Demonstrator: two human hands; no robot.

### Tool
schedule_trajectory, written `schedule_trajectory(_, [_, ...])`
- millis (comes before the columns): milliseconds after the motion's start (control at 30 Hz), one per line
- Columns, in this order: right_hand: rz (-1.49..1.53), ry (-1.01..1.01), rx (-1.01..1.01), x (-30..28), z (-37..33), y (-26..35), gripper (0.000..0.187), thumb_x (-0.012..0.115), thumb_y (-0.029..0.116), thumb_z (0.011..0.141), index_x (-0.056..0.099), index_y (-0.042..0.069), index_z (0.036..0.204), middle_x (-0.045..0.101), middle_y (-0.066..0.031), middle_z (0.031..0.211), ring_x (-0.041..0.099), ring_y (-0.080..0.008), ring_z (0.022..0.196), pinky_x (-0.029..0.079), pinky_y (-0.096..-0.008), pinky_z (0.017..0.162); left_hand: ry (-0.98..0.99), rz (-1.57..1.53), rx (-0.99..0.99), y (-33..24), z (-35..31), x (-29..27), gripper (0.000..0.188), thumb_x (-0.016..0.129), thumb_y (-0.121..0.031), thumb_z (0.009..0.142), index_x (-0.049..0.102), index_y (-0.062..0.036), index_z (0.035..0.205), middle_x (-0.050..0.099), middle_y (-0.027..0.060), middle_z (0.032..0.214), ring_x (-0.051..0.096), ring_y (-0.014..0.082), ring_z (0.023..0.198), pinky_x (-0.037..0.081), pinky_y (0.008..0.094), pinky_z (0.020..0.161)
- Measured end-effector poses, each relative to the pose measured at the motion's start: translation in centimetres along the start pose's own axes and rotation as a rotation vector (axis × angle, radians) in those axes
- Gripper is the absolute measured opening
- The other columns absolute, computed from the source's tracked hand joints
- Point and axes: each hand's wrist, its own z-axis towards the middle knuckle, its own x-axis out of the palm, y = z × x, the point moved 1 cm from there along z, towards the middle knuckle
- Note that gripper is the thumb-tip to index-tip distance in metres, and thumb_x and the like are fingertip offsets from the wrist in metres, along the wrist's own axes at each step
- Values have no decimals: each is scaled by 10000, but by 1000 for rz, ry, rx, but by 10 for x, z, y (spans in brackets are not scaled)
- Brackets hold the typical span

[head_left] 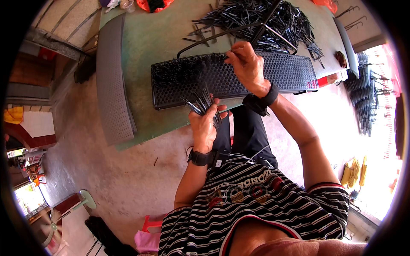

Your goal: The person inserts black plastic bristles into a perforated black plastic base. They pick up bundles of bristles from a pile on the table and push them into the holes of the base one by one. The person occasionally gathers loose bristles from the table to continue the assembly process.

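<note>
A long black perforated panel (277, 72) lies along the near edge of the green table, its surface covered with rows of round holes. Short black bristle-like pieces (177, 74) fill the holes at its left end. My left hand (204, 123) is closed around a bundle of thin dark strips (204, 102), fanned out just in front of the panel. Above the panel's middle, my right hand (247, 66) is pinched, thumb against fingers. Whatever lies between those fingertips is too small to make out. A thin black metal frame (222, 32) rises behind the panel.
A large heap of loose black strips (265, 21) covers the far part of the green table (149, 38). Grey perforated sheets (113, 81) stand at its left edge. Black racks (363, 94) are stacked at the right. A pink stool (151, 224) sits behind on the left.
</note>
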Motion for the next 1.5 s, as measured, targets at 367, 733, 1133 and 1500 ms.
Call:
schedule_trajectory(367, [-488, 218, -412, 11, 8, -14, 66, 627, 65, 820, 615, 16, 863, 624, -115, 768, 627, -281, 664, 493, -318, 559, -56, -72, -48, -8, -1, -5, 140, 599, 48, 812, 606, 13, 948, 618, 82, 809, 632, 209, 640, 559, 359, 551])
schedule_trajectory(733, [85, 580, 456, 0, -28, 19, 144, 656, 112, 836, 647, -20, 894, 645, -59, 682, 597, -71, 562, 482, -203, 499, -26, -45, -73, -7, -1, -2, 166, 627, 7, 816, 620, 0, 982, 655, 109, 880, 657, 232, 730, 554, 369, 601])
schedule_trajectory(1133, [-162, 22, -241, 10, -4, -2, 139, 590, -18, 814, 543, 4, 942, 603, -150, 768, 620, -338, 676, 507, -351, 557, -83, 25, -56, -10, -2, -2, 188, 655, -15, 798, 625, -11, 984, 637, 71, 842, 630, 202, 649, 528, 334, 543])
schedule_trajectory(1500, [-611, 405, -395, 11, 4, -5, 205, 584, 18, 767, 587, 23, 972, 588, -133, 879, 601, -333, 722, 486, -386, 562, -94, 37, -74, -10, 1, -8, 181, 662, -17, 794, 623, -25, 970, 640, 67, 816, 620, 188, 629, 515, 314, 492])
